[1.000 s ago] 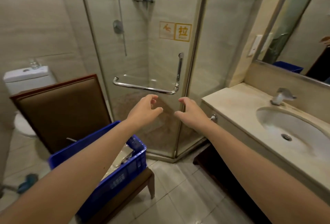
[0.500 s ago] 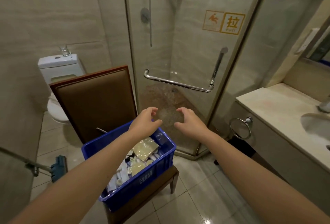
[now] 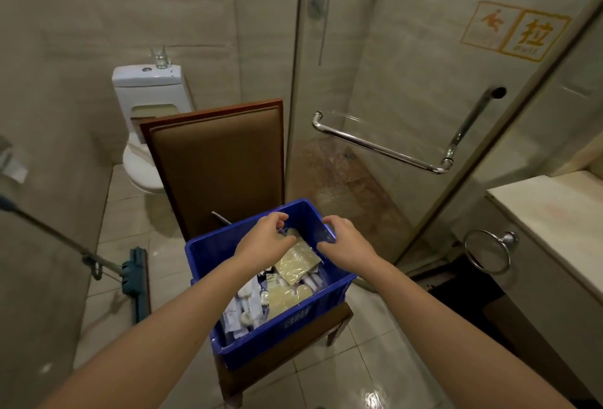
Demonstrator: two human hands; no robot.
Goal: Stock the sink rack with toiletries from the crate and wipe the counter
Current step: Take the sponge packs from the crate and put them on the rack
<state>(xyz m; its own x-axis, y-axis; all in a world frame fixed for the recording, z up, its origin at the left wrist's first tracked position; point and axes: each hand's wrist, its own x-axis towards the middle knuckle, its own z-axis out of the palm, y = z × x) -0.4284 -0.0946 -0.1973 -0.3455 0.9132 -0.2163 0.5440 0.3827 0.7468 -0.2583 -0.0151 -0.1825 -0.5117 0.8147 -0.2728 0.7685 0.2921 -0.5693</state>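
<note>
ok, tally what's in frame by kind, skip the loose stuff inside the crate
Hands: 2 (left hand, right hand)
Blue crate: 1
Chair: 1
Toilet: 1
Drinking glass: 1
Towel ring: 1
Floor squeegee: 1
Shower door handle: 1
Total: 9

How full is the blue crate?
Partly full: the blue crate holds a loose pile of yellowish sachets and white packets; its far inner walls show bare above them.
</note>
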